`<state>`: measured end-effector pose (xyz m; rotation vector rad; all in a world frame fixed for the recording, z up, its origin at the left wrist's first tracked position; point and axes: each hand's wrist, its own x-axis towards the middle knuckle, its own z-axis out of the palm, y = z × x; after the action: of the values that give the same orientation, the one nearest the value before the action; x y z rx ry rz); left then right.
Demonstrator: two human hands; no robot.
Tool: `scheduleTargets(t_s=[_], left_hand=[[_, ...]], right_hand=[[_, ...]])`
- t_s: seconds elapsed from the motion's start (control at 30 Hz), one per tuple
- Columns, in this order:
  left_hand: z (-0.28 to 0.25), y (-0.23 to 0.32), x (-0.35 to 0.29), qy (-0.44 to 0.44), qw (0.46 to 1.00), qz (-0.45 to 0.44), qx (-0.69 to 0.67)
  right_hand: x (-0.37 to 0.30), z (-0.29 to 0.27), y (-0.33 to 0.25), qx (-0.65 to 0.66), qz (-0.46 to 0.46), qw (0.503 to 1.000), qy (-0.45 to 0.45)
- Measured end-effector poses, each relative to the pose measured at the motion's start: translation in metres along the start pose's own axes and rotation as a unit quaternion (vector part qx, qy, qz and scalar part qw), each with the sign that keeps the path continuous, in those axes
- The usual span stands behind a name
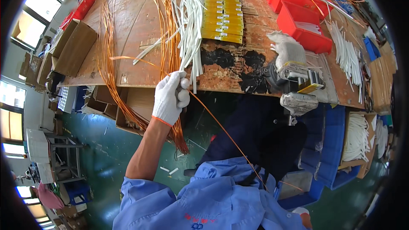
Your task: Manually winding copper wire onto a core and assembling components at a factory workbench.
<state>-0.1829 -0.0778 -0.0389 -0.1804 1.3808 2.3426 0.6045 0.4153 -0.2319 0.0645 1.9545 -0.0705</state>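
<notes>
My left hand (pixel 172 96), in a white knitted glove, is closed round a thin copper wire (pixel 228 134) at the table's front edge. From the fist this wire slants down to the right, across my blue shirt. A flattened copper-coloured end (pixel 132 58) shows on the other side of the fist. White sleeving tubes (pixel 189 21) lie in a loose bundle just beyond my fingers. Long copper wires (pixel 111 68) hang over the table edge beside my wrist. Of my right hand (pixel 300 210) only a bit of white glove shows low at the right; its fingers are hidden.
Yellow-wrapped pieces (pixel 222 21) lie in a row on the worn wooden table (pixel 136 21). A cloth-wrapped clamping fixture (pixel 294 72) stands at the front edge, near red bins (pixel 304 30). Blue crates (pixel 328 145) sit below right. A cardboard box (pixel 76 42) stands left; a person works far left.
</notes>
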Motion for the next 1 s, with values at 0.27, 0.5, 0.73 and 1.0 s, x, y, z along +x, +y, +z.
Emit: scheduleTargets(t_s=[0.27, 0.5, 0.73, 1.0], left_hand=[[0.086, -0.112, -0.131, -0.186, 0.956, -0.210, 0.089], [0.055, -0.034, -0.076, -0.063, 0.996, -0.049, 0.051], [0.088, -0.100, -0.123, -0.167, 0.963, -0.197, 0.080], [0.075, -0.003, -0.052, -0.075, 0.985, 0.032, 0.149]], right_hand=[[0.011, -0.426, -0.209, 0.626, -0.112, 0.642, 0.428], [0.008, -0.439, -0.254, 0.629, -0.113, 0.712, 0.291], [0.001, -0.521, -0.271, 0.594, -0.218, 0.684, 0.362], [-0.027, -0.540, -0.250, 0.582, -0.237, 0.659, 0.413]])
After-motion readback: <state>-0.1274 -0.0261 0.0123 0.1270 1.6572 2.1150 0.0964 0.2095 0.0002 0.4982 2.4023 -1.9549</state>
